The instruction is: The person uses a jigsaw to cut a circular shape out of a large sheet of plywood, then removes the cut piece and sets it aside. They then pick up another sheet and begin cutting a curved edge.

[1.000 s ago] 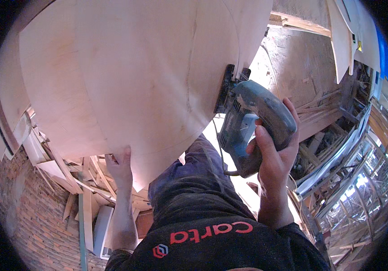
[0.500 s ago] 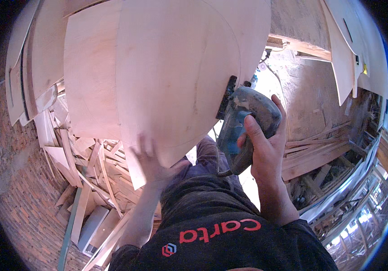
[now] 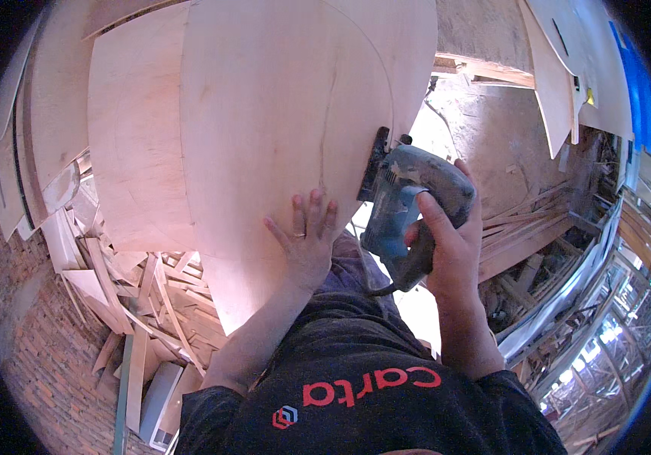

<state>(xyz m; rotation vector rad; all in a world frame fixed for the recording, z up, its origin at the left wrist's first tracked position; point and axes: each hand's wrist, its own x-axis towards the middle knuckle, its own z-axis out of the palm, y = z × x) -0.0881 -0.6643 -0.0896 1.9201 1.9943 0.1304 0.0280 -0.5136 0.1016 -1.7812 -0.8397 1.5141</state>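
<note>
My right hand (image 3: 450,246) is wrapped round the handle of a blue-grey jigsaw (image 3: 409,201). The jigsaw's dark base plate (image 3: 373,163) lies against the right edge of a pale plywood sheet (image 3: 257,114); its blade is hidden. A curved pencil line runs along the sheet close to the tool. My left hand (image 3: 309,239) lies flat on the near part of the plywood, fingers spread, holding nothing. From the back of the jigsaw a dark cord (image 3: 378,290) hangs beside my body.
Wood offcuts (image 3: 178,284) are heaped below the sheet on the left, by a brick surface (image 3: 30,326). At right lie long boards (image 3: 526,246) and scrap timber. More plywood pieces (image 3: 557,83) stand at the upper right near a blue sheet (image 3: 632,98).
My left hand has moved right and forward, from the plywood's near left edge to flat on its surface nearer the jigsaw. My right hand keeps its grip on the tool.
</note>
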